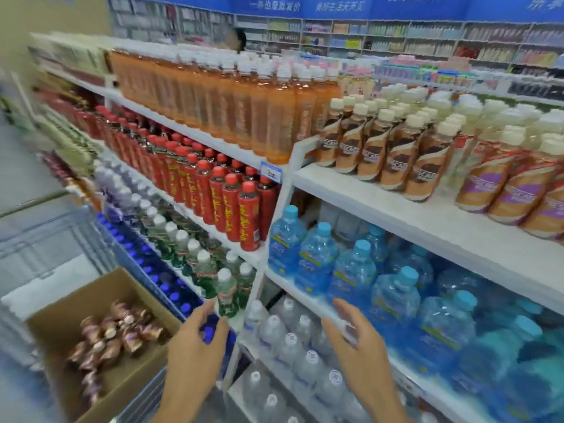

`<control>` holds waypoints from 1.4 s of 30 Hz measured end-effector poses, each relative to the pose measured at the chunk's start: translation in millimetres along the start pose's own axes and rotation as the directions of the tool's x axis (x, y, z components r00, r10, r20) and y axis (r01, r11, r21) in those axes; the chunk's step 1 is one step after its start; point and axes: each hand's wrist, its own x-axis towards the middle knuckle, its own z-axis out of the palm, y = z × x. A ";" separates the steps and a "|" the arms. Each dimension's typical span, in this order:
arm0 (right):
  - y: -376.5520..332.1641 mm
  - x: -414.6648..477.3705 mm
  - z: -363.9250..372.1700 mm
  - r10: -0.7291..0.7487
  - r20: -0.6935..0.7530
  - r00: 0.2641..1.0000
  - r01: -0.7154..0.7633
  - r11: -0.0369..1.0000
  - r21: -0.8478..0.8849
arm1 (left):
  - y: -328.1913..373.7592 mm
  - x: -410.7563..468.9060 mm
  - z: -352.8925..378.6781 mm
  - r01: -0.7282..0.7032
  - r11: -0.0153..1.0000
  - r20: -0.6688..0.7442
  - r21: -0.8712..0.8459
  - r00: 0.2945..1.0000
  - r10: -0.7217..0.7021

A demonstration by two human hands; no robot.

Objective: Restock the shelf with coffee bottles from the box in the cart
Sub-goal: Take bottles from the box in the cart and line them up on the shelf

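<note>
A brown cardboard box [103, 288] sits in the grey cart [45, 239] at lower left, holding several coffee bottles [119, 334] lying on their sides. On the white shelf [396, 209] at upper right stand rows of brown-labelled coffee bottles [393, 157] with cream caps, and purple-labelled ones [512, 193] further right. My left hand [195, 352] and my right hand [363, 352] are both raised in front of the lower shelves, fingers relaxed and holding nothing. The whole view is blurred by motion.
Orange drink bottles [244, 105] fill the top left shelf, red bottles [232, 203] the one below, green-labelled bottles [195, 257] lower down. Blue water bottles [354, 270] and clear water bottles [290, 340] sit under the coffee shelf. A person's head [236, 39] shows beyond the shelf.
</note>
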 end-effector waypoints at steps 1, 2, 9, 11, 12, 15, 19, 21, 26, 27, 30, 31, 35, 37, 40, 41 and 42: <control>-2.9 -2.8 23.1 0.021 0.045 0.999 -0.022 1.000 0.011 | -16.4 1.8 -16.7 0.047 0.999 -0.021 -0.016 0.999 -0.047; -4.7 -5.6 46.2 0.040 0.092 0.995 -0.042 0.999 0.017 | -33.7 3.6 -33.0 0.092 0.995 -0.044 -0.035 0.995 -0.093; -15.5 -27.5 191.5 0.073 0.320 0.945 -0.088 0.996 0.031 | -144.1 3.8 -123.6 0.271 0.961 -0.230 -0.050 0.933 -0.275; -13.6 -33.1 225.3 0.076 0.361 0.929 -0.085 0.996 0.009 | -176.4 2.0 -140.7 0.335 0.940 -0.233 -0.065 0.911 -0.341; -13.6 -35.8 240.1 0.082 0.389 0.918 -0.088 0.996 -0.002 | -190.9 1.5 -147.9 0.361 0.930 -0.240 -0.069 0.899 -0.367; -21.8 -41.2 276.8 0.101 0.475 0.874 -0.091 0.995 -0.045 | -205.5 -0.1 -169.6 0.420 0.901 -0.261 -0.111 0.862 -0.434; -30.8 -38.6 318.3 0.093 0.574 0.813 -0.053 0.995 -0.087 | -217.0 4.1 -184.5 0.437 0.884 -0.281 -0.169 0.838 -0.468; -31.7 -33.6 338.1 0.128 0.612 0.780 -0.081 0.991 -0.104 | -223.7 9.6 -186.3 0.452 0.877 -0.268 -0.164 0.835 -0.480; -28.7 -5.3 387.3 0.162 0.677 0.718 -0.072 0.985 -0.159 | -243.9 42.7 -185.4 0.516 0.831 -0.260 -0.208 0.790 -0.556; -28.0 2.9 397.1 0.166 0.689 0.706 -0.068 0.984 -0.167 | -248.2 52.3 -184.7 0.535 0.819 -0.257 -0.205 0.779 -0.573; -26.0 30.0 426.6 0.184 0.712 0.677 -0.052 0.978 -0.203 | -261.0 87.1 -185.9 0.578 0.796 -0.247 -0.180 0.757 -0.605; -24.4 39.4 436.0 0.194 0.724 0.662 -0.044 0.974 -0.221 | -264.6 99.6 -187.0 0.591 0.789 -0.248 -0.167 0.750 -0.613; -17.1 75.1 471.9 0.265 0.765 0.587 -0.050 0.955 -0.292 | -269.9 147.2 -196.3 0.607 0.777 -0.273 -0.166 0.729 -0.627; -12.7 91.0 488.9 0.277 0.781 0.560 -0.048 0.952 -0.303 | -272.0 170.2 -199.7 0.607 0.774 -0.288 -0.181 0.720 -0.631; -6.8 109.8 511.1 0.316 0.783 0.536 -0.052 0.938 -0.344 | -279.0 197.8 -201.0 0.624 0.752 -0.281 -0.214 0.698 -0.659; -6.1 114.3 516.5 0.330 0.780 0.532 -0.049 0.931 -0.360 | -284.0 205.8 -199.8 0.632 0.745 -0.278 -0.214 0.691 -0.667; -5.3 118.1 521.8 0.342 0.776 0.530 -0.048 0.926 -0.375 | -289.8 214.1 -197.9 0.643 0.734 -0.267 -0.216 0.685 -0.678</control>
